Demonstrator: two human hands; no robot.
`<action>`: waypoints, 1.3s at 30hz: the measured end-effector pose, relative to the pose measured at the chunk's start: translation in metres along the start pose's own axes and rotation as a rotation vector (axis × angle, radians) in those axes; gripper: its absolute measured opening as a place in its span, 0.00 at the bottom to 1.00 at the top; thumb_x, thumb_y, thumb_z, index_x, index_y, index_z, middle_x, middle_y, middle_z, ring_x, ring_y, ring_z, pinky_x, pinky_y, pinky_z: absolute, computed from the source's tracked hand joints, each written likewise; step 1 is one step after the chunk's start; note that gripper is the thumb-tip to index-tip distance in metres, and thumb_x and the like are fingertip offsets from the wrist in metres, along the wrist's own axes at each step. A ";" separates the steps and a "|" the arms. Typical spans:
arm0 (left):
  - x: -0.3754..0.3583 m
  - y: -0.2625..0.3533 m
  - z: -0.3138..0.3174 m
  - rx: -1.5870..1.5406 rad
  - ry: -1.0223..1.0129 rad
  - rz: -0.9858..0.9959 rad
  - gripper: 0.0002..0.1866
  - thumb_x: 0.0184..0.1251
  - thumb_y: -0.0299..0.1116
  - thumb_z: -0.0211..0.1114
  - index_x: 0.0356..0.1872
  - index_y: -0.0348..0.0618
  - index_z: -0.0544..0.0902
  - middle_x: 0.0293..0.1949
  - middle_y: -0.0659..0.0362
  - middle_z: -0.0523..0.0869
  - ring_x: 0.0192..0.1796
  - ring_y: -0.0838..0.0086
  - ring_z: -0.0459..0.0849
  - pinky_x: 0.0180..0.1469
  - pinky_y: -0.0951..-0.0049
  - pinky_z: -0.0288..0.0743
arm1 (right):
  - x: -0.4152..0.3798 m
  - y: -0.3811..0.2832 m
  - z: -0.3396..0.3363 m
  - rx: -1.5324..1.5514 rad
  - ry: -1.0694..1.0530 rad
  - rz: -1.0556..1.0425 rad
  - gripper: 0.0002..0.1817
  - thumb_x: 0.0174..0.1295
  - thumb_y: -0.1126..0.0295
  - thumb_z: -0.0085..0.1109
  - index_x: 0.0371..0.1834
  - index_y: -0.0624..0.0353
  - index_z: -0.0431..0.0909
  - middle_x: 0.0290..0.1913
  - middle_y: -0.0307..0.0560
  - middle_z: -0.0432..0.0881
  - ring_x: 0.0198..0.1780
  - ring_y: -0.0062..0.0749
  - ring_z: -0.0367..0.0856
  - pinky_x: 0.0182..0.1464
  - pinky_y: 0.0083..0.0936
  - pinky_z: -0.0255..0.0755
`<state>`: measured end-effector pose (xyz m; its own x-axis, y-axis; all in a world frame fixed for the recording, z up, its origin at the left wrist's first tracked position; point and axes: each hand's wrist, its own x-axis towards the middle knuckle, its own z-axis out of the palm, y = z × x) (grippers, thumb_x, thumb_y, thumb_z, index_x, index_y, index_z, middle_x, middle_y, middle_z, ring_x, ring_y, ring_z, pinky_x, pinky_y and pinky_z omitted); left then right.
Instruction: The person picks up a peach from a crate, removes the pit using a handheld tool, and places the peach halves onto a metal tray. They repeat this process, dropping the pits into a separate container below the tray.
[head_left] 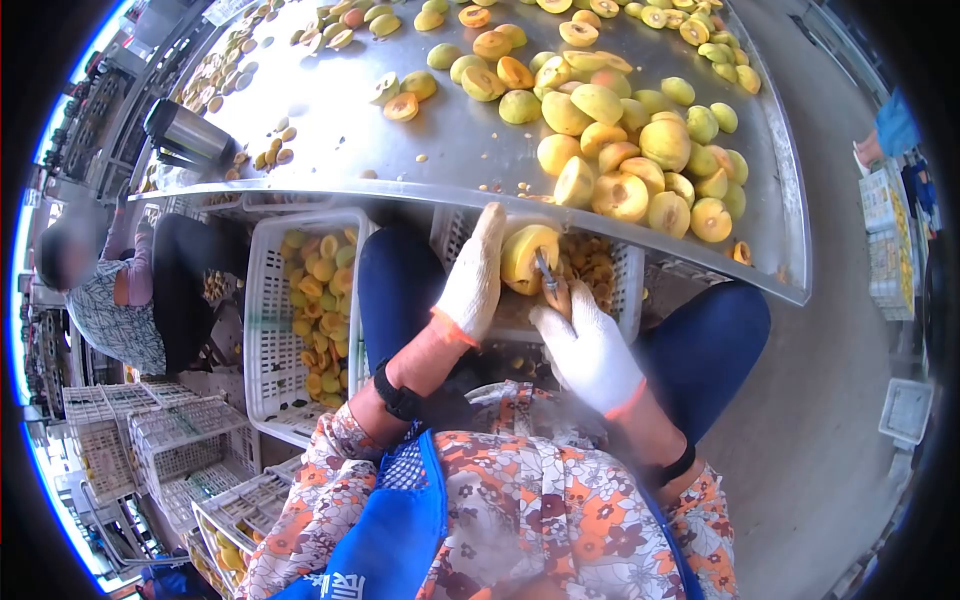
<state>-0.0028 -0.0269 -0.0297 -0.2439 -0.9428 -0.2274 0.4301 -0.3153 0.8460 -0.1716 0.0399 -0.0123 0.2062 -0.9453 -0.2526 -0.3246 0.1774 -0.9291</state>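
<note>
My left hand (474,275), in a white glove with an orange cuff, holds a yellow peach (522,262) just below the table's front edge. Its fingers point upward along the fruit's left side. My right hand (592,350), gloved the same way, is closed around a small pitting knife (553,288) with a wooden handle. The knife's metal tip meets the cut face of the peach. Beneath both hands stands a white crate (628,290) with brownish peach pieces or pits in it, partly hidden by the hands and fruit.
A steel table (330,130) with a raised rim carries many halved peaches (620,195) and loose pits. A metal jug (188,135) lies or stands at its left. A white crate (262,330) of peach halves stands by my left knee. Another person (120,285) sits further left, near stacked crates (190,440).
</note>
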 end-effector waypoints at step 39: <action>-0.027 0.011 -0.025 0.173 -0.297 0.356 0.26 0.77 0.49 0.59 0.55 0.32 0.82 0.47 0.51 0.87 0.49 0.68 0.86 0.55 0.68 0.79 | -0.011 -0.026 -0.008 1.108 -0.743 0.585 0.07 0.78 0.66 0.55 0.53 0.53 0.76 0.32 0.33 0.76 0.26 0.20 0.74 0.24 0.19 0.67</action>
<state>0.0302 -0.0074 -0.0262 -0.3563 -0.9090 0.2161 0.3872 0.0668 0.9196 -0.1730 0.0434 0.0164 0.8290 -0.3698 -0.4196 0.2651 0.9204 -0.2875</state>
